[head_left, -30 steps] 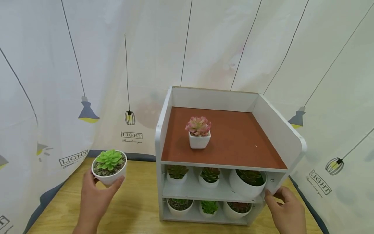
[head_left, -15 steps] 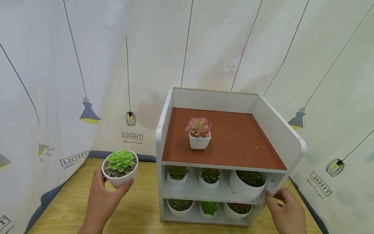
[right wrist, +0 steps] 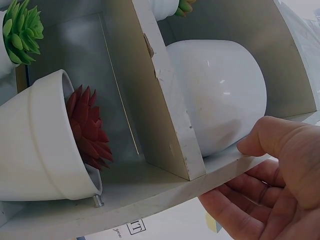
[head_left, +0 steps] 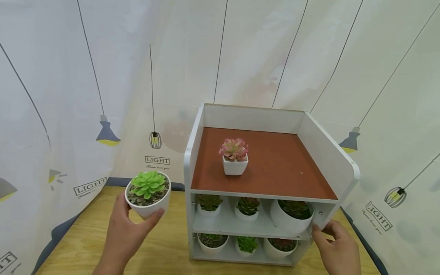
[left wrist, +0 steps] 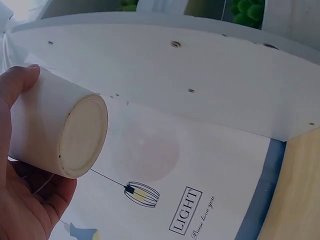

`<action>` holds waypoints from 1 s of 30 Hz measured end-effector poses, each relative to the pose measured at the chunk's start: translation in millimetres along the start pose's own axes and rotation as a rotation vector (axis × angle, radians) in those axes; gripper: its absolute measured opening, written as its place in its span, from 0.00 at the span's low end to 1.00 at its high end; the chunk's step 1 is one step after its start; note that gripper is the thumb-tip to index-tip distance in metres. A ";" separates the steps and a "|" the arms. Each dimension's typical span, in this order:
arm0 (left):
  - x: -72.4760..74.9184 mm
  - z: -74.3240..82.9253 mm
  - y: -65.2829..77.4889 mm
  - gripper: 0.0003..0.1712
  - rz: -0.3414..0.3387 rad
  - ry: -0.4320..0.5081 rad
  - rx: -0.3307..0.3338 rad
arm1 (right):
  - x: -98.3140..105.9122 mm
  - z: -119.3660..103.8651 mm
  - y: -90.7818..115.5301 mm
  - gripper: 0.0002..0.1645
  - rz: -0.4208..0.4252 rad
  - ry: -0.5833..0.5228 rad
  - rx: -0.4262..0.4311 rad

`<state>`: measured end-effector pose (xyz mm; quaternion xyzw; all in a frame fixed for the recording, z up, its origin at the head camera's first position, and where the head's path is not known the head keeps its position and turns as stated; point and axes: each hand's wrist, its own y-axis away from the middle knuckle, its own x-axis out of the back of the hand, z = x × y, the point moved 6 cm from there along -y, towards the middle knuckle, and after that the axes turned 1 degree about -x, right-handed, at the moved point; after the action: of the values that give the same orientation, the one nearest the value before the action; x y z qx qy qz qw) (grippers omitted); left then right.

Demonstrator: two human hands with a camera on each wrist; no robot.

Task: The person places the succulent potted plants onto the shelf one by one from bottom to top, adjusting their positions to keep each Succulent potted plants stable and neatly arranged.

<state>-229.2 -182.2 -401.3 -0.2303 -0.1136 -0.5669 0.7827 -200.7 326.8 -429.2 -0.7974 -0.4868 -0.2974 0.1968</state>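
Observation:
My left hand (head_left: pixel 125 229) grips a white round pot with a bright green succulent (head_left: pixel 148 185), fingers on its far side and thumb on its near right. It is held up left of the white shelf unit (head_left: pixel 328 152), tilted toward the head camera. The left wrist view shows the pot's underside (left wrist: pixel 85 135) beside the unit's side panel. My right hand (head_left: pixel 338 244) pinches the front edge of the unit's right panel, thumb inside and fingers outside. Just by that thumb is a large white rounded pot (right wrist: pixel 220 95) on the middle shelf.
A pink succulent in a square white pot (head_left: pixel 235 166) stands on the brown top board (head_left: pixel 275 164). Several potted succulents fill the two lower shelves, among them a dark red one (right wrist: pixel 89 127). The wooden table (head_left: pixel 165 244) ends at a lamp-printed curtain (head_left: pixel 261 49).
My left hand has carried the green succulent to the right, closer to the shelf unit. My right hand keeps its place on the panel.

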 end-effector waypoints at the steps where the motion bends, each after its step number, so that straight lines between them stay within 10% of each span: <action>1: -0.1 2.3 1.1 0.62 -0.004 0.002 -0.008 | 0.2 0.0 0.4 0.26 0.006 -0.001 0.000; 30: 4.9 56.1 31.4 0.55 -0.023 0.032 -0.237 | -0.5 -0.7 0.9 0.24 0.018 -0.010 -0.013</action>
<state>-193.4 -151.1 -357.8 -0.3106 -0.0359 -0.5891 0.7451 -200.3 325.7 -429.0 -0.8046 -0.4785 -0.2947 0.1918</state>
